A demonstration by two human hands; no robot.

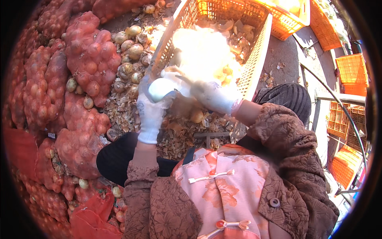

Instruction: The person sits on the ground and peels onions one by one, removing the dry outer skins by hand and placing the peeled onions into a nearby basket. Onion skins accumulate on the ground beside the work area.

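My left hand (151, 109), in a white work glove, grips a peeled white onion (162, 89) over the near end of an orange plastic crate (253, 70). Close to its right, my gloved right hand (216, 97) is closed and blurred by motion. From its fingers a dark, narrow knife blade (184, 80) seems to point towards the onion; most of the knife is hidden. Inside the crate, strong sunlight washes out the middle, while dry onion skins (238, 33) show at the far end. An unpeeled onion (197, 115) lies below my right hand.
Red mesh sacks of onions (89, 56) crowd the left side. Loose onions (135, 51) and shed skins (119, 112) cover the ground beside the crate. More orange crates (352, 71) stand at right, near a dark hose (337, 101).
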